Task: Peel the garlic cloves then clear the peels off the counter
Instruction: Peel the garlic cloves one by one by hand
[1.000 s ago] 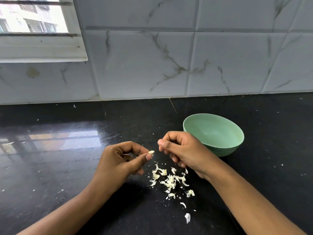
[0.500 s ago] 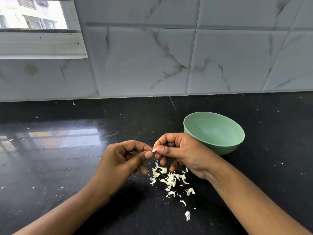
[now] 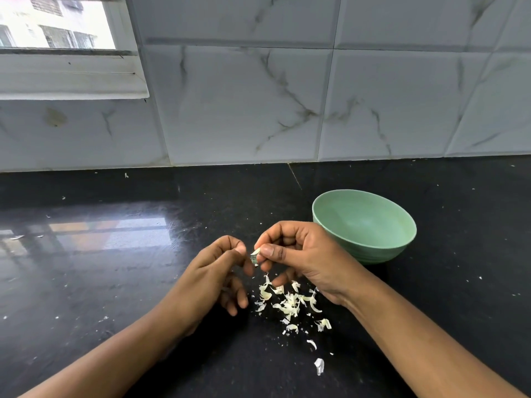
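Right hand (image 3: 304, 254) now on pale garlic clove (image 3: 255, 255) in left hand (image 3: 211, 275).

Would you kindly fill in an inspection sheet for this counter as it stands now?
Surface: black glossy counter, dusted with pale flecks.
Job's things: garlic clove pinched between both hands; peels heaped on the counter below them; green bowl to the right, nothing seen inside.
Clutter: one stray peel nearer the person.
Grippers: left hand and right hand both pinch the clove with thumb and forefinger.
Cables: nothing seen.
Surroundings: marbled wall tiles behind; window at upper left.
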{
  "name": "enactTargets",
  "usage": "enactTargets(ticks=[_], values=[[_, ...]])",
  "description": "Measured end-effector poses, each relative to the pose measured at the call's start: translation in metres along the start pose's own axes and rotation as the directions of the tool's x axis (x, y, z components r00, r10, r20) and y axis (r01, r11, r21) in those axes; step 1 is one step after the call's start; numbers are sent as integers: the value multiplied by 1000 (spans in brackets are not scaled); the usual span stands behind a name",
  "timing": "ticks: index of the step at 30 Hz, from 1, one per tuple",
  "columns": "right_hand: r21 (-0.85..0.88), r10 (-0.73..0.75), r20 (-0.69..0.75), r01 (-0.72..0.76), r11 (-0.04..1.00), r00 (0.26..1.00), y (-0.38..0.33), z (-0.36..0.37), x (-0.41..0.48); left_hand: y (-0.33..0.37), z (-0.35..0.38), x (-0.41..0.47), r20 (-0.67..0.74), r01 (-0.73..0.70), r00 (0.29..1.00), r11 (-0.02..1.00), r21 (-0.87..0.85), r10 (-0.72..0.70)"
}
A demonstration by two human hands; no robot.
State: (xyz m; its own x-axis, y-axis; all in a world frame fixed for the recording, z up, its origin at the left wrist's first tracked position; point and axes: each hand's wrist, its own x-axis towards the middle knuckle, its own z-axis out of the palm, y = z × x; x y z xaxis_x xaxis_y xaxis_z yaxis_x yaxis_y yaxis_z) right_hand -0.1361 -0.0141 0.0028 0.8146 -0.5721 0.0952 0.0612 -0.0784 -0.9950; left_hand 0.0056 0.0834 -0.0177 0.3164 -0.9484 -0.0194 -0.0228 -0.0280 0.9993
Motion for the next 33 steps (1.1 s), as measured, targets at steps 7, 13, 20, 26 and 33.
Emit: enactTargets(ticks=[7,13,20,26,33], values=[[-462,-313,-7,275,843,950,6,0,1,3,1,-2,110,-28,993,999,-32,32],[-496,-338,-35,278,823,940,10,0,3,2,-1,-1,122,-86,988,995,-52,92],[-430,-242,-57,195,882,969,8,-3,3,-3,-2,-1,122,-201,976,964,173,182],[-355,-183,-45,156,922,982,5,-4,2,-2,-2,-1,125,-147,983,981,125,132],[-473,-270,-30,224,852,962,3,-2,1,2,1,-1,72,-34,997,996,-81,40]])
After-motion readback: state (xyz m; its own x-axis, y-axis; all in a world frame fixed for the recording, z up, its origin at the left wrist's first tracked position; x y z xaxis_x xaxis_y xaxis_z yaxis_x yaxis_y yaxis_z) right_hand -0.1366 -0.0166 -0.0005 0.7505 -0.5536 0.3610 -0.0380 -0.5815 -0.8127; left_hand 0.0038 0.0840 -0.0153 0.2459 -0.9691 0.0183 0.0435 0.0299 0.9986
